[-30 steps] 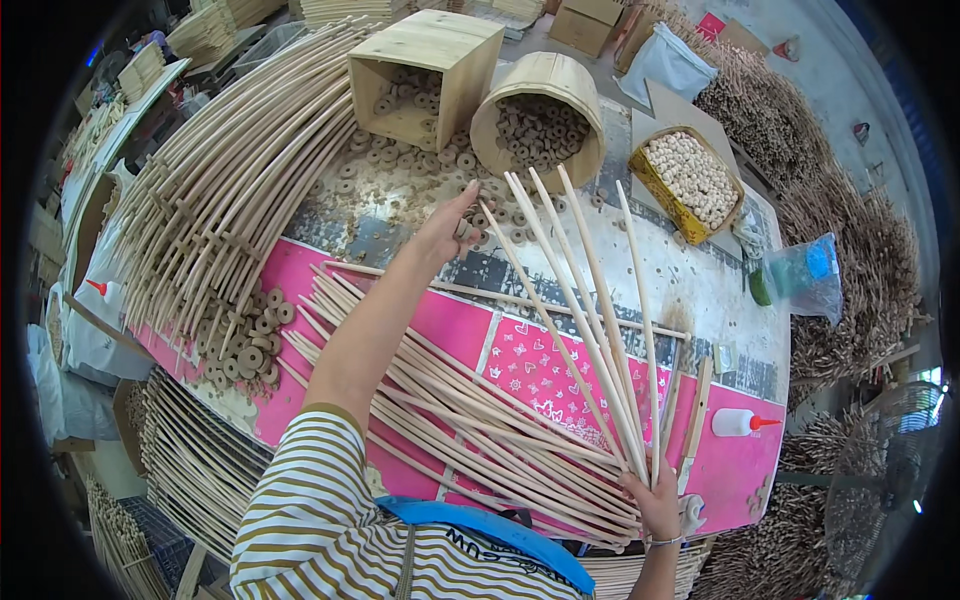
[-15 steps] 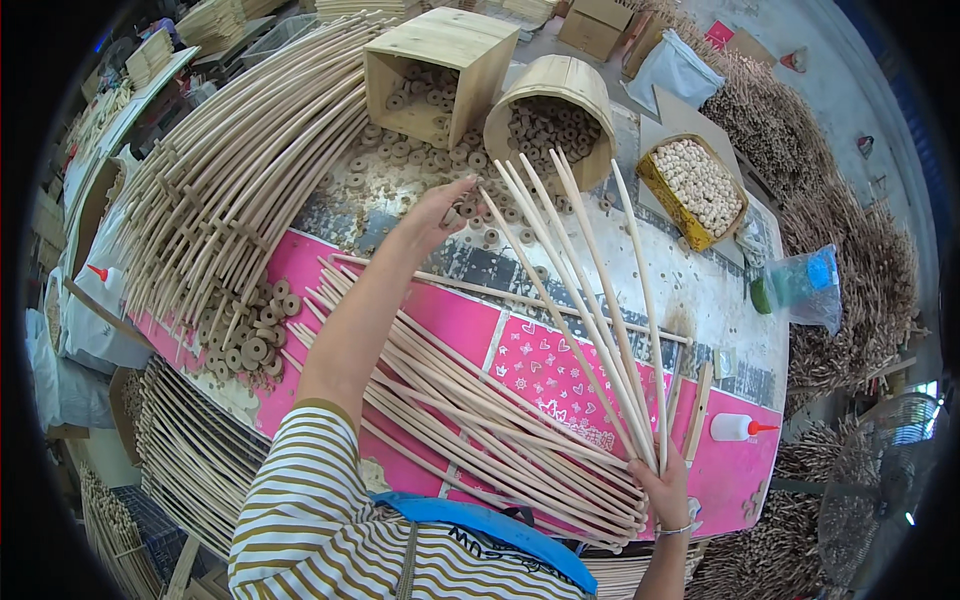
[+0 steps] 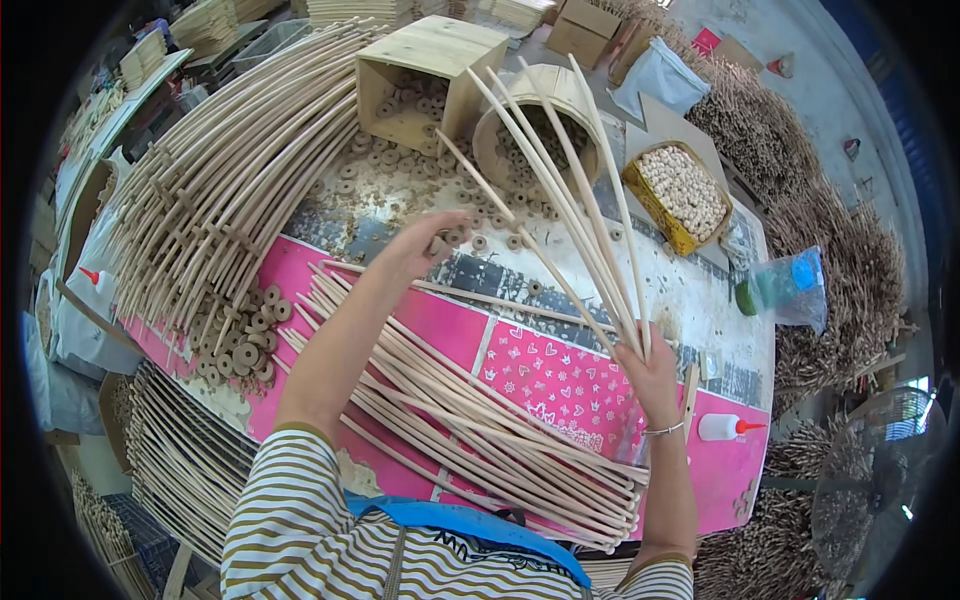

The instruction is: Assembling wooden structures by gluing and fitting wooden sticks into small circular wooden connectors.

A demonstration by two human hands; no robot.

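My right hand [image 3: 650, 372] is closed round the near ends of several pale wooden rods [image 3: 568, 200], which fan out away from me over the table. A small brown ring [image 3: 514, 224] shows at the leftmost rod; whether it sits on the rod I cannot tell. My left hand [image 3: 420, 248] is curled round a few brown wooden rings [image 3: 452, 237], left of that rod and apart from it. Beneath my arms, a bundle of pale rods [image 3: 470, 400] lies on the pink table cover [image 3: 720, 470].
Loose rings surround a wooden box [image 3: 440, 40] and a wooden barrel [image 3: 565, 80], both tipped towards me. Rods with rings are stacked at left [image 3: 230, 160]. A yellow basket [image 3: 680, 235] holds pale beads. A glue bottle [image 3: 717, 427] lies at right, near a fan [image 3: 880, 470].
My right hand has moved up and away from me, lifting the fanned rods farther over the table. My left hand has come slightly nearer, still holding rings.
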